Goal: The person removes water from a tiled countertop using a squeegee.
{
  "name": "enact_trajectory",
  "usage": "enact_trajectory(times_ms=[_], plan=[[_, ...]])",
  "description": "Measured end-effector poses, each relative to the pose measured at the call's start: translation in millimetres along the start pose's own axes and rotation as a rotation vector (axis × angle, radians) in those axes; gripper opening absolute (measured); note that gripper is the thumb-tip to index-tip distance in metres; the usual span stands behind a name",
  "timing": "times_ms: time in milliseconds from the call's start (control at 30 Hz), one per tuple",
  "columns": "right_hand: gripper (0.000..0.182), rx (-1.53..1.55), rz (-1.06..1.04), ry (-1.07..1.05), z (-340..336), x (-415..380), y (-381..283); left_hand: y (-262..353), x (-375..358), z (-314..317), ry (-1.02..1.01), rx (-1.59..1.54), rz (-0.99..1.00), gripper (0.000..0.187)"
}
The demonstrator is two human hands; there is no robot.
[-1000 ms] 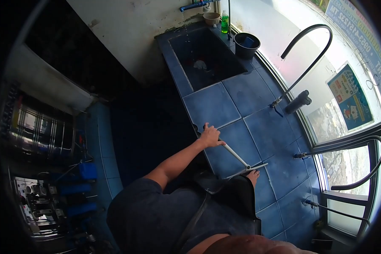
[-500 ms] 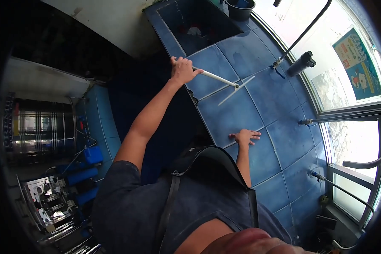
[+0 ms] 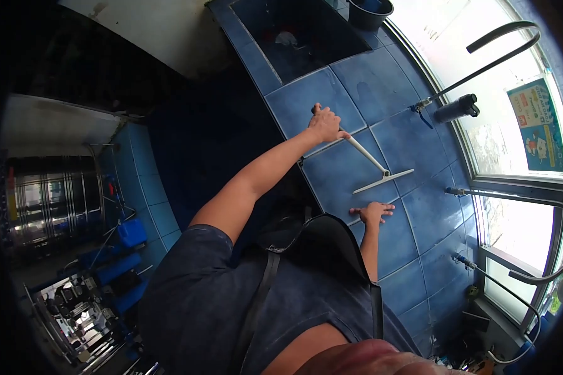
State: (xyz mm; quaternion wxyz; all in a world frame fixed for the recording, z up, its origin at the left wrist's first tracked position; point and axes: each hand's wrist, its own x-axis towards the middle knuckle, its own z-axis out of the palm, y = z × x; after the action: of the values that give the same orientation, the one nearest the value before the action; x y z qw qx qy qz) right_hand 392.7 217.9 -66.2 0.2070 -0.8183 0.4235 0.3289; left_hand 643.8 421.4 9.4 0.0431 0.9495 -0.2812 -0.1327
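Observation:
My left hand [image 3: 326, 125] is closed around the handle of a white squeegee [image 3: 367, 155]. Its thin blade lies on the blue tiled counter [image 3: 328, 178], slanting up to the right. The dark end of the handle shows beyond my fingers. My right hand [image 3: 374, 213] rests palm down on the tiles just below the blade, fingers spread and holding nothing.
A sunken tiled basin [image 3: 263, 47] with a whitish item inside lies at the top, beside a dark bucket [image 3: 369, 15]. Along the windows stand several taps [image 3: 422, 104] and a dark bottle [image 3: 455, 109]. Metal equipment [image 3: 75, 306] stands at lower left.
My left hand has moved right and down in the view with the squeegee, and the blade is now close to my right hand. My right hand stays flat on the counter.

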Motion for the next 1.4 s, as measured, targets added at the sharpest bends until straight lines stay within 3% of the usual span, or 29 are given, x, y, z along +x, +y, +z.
enact_trajectory(times_ms=[167,300,433,500,700,800,867,900,967,1100,1267,1400], plan=[[0.149,-0.022,-0.033,0.045,-2.1,-3.6,-4.9,-109.5,27.4,-38.4,0.09,0.073,-0.142,0.066],[0.151,-0.091,0.017,0.014,-2.9,-0.4,-9.5,-197.0,25.9,-95.2,0.246,0.131,-0.382,0.062],[0.15,-0.063,-0.005,0.036,-5.8,-11.9,-10.9,-255.1,-2.5,-110.7,0.603,0.173,-0.593,0.053],[0.151,-0.067,0.011,0.033,-7.1,-11.3,-12.7,-255.6,-34.3,-94.7,0.659,0.112,-0.702,0.054],[0.154,-0.113,0.046,0.0,2.0,2.8,-4.8,-179.4,-148.1,39.0,0.223,-0.633,-0.88,0.065],[0.155,-0.166,0.051,0.019,6.1,13.4,-0.7,-126.9,-196.8,103.0,0.105,-0.761,-0.909,0.059],[0.15,-0.246,0.07,-0.029,8.0,20.2,0.5,-125.5,-215.1,159.0,-0.08,-0.984,-0.825,0.057],[0.15,-0.238,0.062,-0.022,7.3,18.2,-3.9,-123.4,-222.7,139.2,-0.111,-0.996,-0.764,0.056],[0.144,-0.258,0.088,-0.03,1.6,9.1,-6.8,-113.1,-231.6,89.9,-0.072,-0.695,-0.695,0.051],[0.144,-0.303,0.119,-0.067,-3.7,7.9,-11.2,-141.5,-213.9,96.6,-0.041,-0.548,-0.628,0.047],[0.142,-0.302,0.122,-0.077,1.8,13.2,-5.0,-133.9,-186.2,76.9,-0.011,-0.368,-0.522,0.048],[0.144,-0.253,0.128,-0.105,-14.3,-5.3,-20.6,-140.1,-166.9,53.3,-0.206,-0.412,-0.26,0.048]])
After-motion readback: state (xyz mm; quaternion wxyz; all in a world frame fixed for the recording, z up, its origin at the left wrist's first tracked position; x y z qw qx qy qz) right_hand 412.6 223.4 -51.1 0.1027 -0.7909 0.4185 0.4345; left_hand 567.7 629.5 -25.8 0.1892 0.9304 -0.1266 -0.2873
